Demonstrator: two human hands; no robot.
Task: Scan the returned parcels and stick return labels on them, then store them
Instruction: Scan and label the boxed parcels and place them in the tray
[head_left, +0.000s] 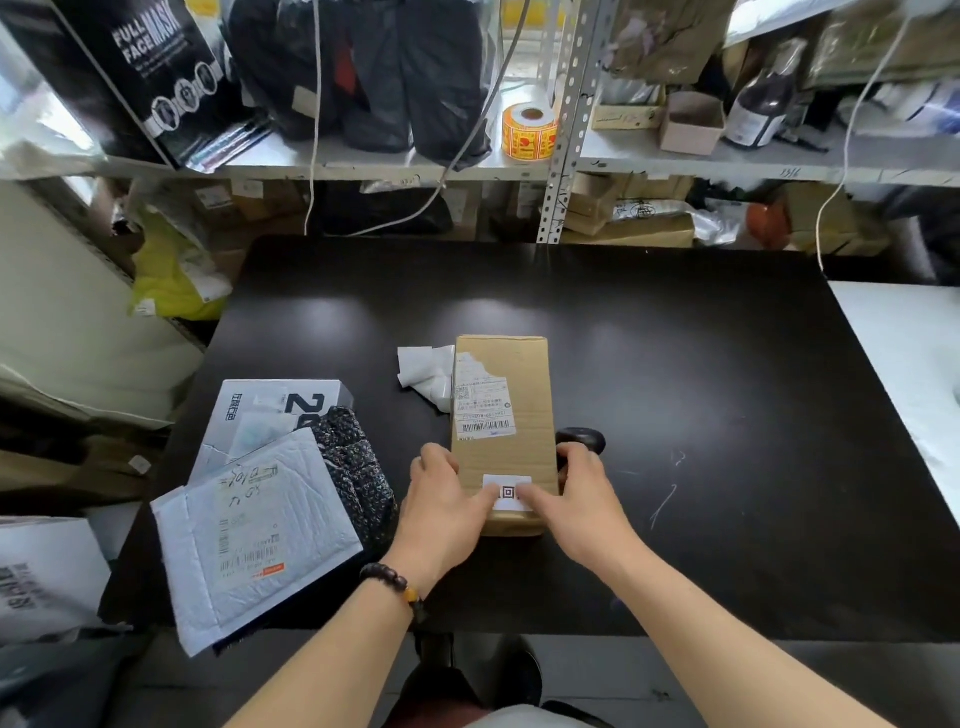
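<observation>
A long brown cardboard parcel (501, 426) lies on the black table (701, 415), with a torn shipping label on its top. Near its front end sits a small white return label (508, 492) with a square code. My left hand (447, 504) rests on the parcel's front left corner, its thumb pressing the label's left edge. My right hand (576, 499) lies on the front right corner, a finger pressing the label's right edge. A black scanner (582, 440) lies just behind my right hand, beside the parcel.
A white bubble mailer (254, 530), a white box (270, 410) and a dark patterned pouch (353, 473) lie at the table's front left. Crumpled white backing paper (423, 369) sits left of the parcel. Shelves behind hold bags, boxes and a yellow sticker roll (530, 130).
</observation>
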